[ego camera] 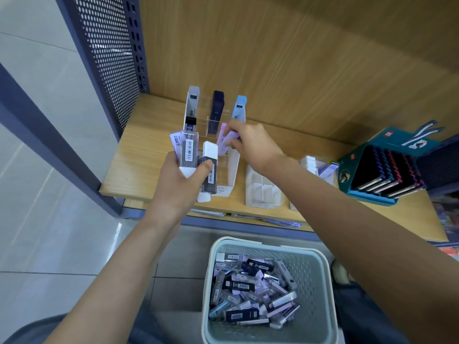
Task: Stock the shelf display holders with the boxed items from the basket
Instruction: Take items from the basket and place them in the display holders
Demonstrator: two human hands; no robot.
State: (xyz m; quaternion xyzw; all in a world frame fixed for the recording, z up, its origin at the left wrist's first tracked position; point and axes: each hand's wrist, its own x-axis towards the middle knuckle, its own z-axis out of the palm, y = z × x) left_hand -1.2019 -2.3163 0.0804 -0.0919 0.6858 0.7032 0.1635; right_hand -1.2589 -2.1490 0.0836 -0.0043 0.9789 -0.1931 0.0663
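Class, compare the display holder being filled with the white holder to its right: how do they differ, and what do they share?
The display holder has boxes standing in it; the white holder looks empty. The display holder has clear dividers; the white holder's are opaque white. Both sit on the wooden shelf and are split into compartments.

The shelf [149, 155] has matt wood grain. Left of it, a perforated metal panel [109, 58]; below it, a plastic basket [320, 281].
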